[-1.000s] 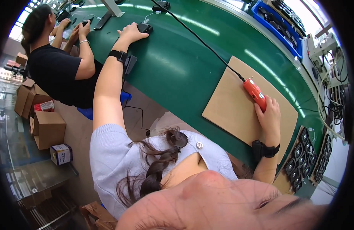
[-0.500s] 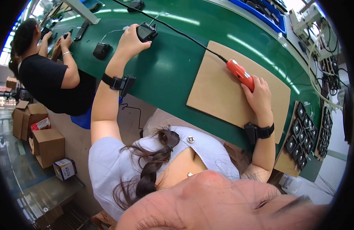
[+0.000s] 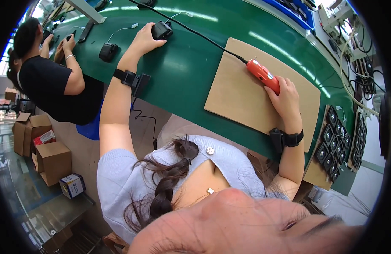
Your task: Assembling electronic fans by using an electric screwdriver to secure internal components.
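Observation:
My left hand [image 3: 144, 41] reaches out over the far left part of the table and grips a small black boxy device [image 3: 162, 31] between fingers and thumb. A thin pale wire with a small connector [image 3: 189, 15] trails from the device onto the green surface. In my right hand [image 3: 285, 97] is a red electric screwdriver [image 3: 263, 75], held by the end of its body above a brown board. Its tip points to the upper left, and a black cord [image 3: 204, 34] runs from that end across the table. A similar black device [image 3: 108, 52] with a wire lies left of my left hand.
The brown board [image 3: 242, 99] lies on the green table [image 3: 183, 67]. Round black parts [image 3: 331, 142] stand in rows on a board at the right. A blue bin [image 3: 295, 15] sits at the far edge. Another person [image 3: 51, 80] works at the left; cartons [image 3: 53, 163] stand behind.
The black device in my left hand has turned, so its square face shows less. My right hand still holds the screwdriver over the board. The whole view has shifted slightly.

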Tool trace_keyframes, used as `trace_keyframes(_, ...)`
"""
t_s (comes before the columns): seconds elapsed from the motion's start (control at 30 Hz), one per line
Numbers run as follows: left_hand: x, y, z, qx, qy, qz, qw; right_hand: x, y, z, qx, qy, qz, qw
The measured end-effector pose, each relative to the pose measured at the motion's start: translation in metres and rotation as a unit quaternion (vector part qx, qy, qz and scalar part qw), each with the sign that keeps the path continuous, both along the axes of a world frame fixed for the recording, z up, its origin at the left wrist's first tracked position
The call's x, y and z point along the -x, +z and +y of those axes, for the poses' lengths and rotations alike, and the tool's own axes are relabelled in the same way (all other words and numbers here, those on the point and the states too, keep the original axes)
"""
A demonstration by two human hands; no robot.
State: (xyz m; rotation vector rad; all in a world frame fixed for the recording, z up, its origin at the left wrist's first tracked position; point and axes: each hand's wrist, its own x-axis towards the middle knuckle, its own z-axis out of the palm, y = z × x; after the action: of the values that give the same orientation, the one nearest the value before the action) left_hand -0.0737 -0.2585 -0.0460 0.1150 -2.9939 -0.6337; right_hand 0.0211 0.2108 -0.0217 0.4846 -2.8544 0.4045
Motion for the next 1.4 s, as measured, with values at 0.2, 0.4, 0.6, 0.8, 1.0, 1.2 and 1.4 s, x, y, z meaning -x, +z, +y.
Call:
trace_keyframes(0.2, 0.009, -0.003, -0.027, -0.025, -0.107, 0.043, 0.993, 0.004, 0.004, 0.002, 0.045, -0.033, -0.041, 0.998)
trace_keyframes(0.4, 0.026, 0.005, -0.041, -0.025, -0.177, 0.026, 0.984, 0.007, 0.003, -0.001, 0.028, -0.038, -0.037, 0.998)
trace_keyframes(0.6, 0.041, 0.002, -0.046, -0.049, -0.253, 0.003, 0.966, 0.004, 0.014, -0.004, 0.023, -0.064, -0.049, 0.997)
trace_keyframes(0.8, 0.054, 0.008, -0.036, -0.046, -0.257, -0.027, 0.965, 0.013, 0.015, -0.004, -0.002, -0.098, -0.065, 0.993)
trace_keyframes(1.0, 0.025, 0.005, -0.017, -0.013, -0.268, -0.001, 0.963, 0.006, 0.026, -0.026, -0.06, 0.008, 0.083, 0.995)
trace_keyframes(1.2, -0.069, 0.012, 0.036, -0.001, -0.285, 0.016, 0.958, -0.021, 0.029, -0.124, 0.087, 0.35, 0.049, 0.932)
trace_keyframes(1.4, -0.134, 0.008, 0.061, -0.042, -0.244, 0.028, 0.968, 0.006, 0.011, -0.194, 0.065, 0.411, 0.023, 0.909)
